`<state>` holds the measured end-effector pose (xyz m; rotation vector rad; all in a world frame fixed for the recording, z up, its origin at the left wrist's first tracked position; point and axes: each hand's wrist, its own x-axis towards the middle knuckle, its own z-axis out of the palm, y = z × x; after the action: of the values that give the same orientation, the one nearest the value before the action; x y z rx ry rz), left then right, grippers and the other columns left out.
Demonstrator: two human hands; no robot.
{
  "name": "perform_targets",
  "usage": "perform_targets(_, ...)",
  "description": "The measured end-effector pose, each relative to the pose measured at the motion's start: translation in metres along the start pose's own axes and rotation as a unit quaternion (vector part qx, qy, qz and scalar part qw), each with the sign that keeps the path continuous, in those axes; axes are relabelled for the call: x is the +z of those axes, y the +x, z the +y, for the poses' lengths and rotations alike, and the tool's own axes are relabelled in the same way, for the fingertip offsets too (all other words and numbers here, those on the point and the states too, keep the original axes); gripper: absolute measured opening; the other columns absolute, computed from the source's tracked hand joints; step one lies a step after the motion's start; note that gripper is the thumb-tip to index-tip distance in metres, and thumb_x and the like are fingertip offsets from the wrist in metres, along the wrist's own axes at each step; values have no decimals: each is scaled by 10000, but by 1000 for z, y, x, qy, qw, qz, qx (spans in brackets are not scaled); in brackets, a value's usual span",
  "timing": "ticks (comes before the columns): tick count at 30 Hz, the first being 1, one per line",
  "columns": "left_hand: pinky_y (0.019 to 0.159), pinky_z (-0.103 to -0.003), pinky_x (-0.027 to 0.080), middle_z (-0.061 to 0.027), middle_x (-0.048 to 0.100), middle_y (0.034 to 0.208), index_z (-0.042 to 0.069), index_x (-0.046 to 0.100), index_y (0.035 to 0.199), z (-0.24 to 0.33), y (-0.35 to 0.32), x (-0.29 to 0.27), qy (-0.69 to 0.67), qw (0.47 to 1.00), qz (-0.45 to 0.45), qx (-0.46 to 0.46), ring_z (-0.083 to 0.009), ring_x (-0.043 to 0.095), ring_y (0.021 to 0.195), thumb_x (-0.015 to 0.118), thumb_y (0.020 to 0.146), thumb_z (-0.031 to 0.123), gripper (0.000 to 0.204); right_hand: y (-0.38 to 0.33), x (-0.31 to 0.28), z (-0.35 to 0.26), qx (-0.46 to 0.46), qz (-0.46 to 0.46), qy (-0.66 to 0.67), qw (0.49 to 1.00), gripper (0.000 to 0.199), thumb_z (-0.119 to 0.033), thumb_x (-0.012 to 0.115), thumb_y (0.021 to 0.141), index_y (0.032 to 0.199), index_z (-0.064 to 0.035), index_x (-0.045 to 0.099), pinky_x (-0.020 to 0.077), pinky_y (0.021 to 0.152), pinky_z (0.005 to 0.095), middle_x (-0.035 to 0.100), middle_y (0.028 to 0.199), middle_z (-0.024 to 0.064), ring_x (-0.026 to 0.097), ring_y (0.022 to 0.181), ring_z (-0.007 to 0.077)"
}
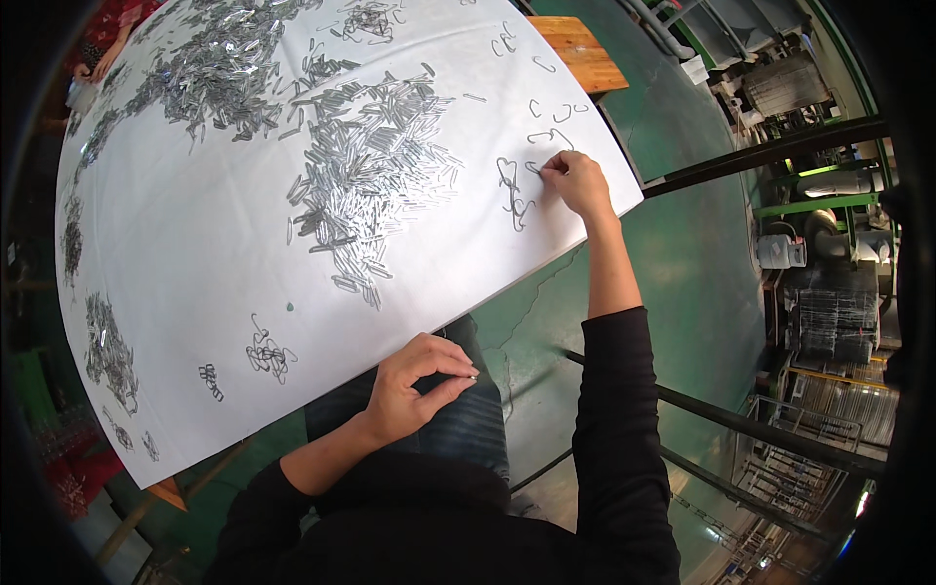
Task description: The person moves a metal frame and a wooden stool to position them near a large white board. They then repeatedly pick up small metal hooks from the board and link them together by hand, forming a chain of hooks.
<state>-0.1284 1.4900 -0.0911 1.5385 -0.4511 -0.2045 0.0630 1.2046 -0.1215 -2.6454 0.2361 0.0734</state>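
My left hand is held off the table's near edge, over my lap. Its thumb and index finger pinch a small shiny metal piece, seen almost end-on. My right hand is at the right side of the white-covered table, its fingertips closed on a bent wire hook. Just left of it lies a linked cluster of wire hooks. Several loose wire hooks are scattered beyond the hand. A large heap of short, flat silvery metal pieces spreads over the middle of the table.
Another metal heap lies farther back. Tangled hooks and a short linked bundle sit near the front left. A person's hand shows at the far left. Dark metal bars stand right of the table, above green floor.
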Motion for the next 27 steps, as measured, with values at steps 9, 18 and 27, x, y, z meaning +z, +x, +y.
perform_targets(9,700,-269,483,-46,631,862,50,662,824,-13,3,-1,-3,1000,7,6,-166,587,819,703,716,-33,142,-7,-1,-15,1,-17,84,996,245,-232,685,755,824,3,685,471,653,296,664,738,93,605,693,176)
perform_targets(18,712,-281,469,-36,637,836,57,659,827,-11,3,1,14,1000,14,24,-176,588,805,703,719,-27,144,4,16,-53,102,-97,5,990,198,-208,640,782,797,-11,657,468,594,294,645,708,81,592,634,155)
perform_targets(27,714,-288,480,-50,654,822,40,656,844,-10,-6,-1,52,995,62,50,-190,598,777,699,729,-15,134,-74,4,-50,73,-157,421,891,112,-138,599,880,890,-26,594,431,578,212,614,788,31,538,645,79)
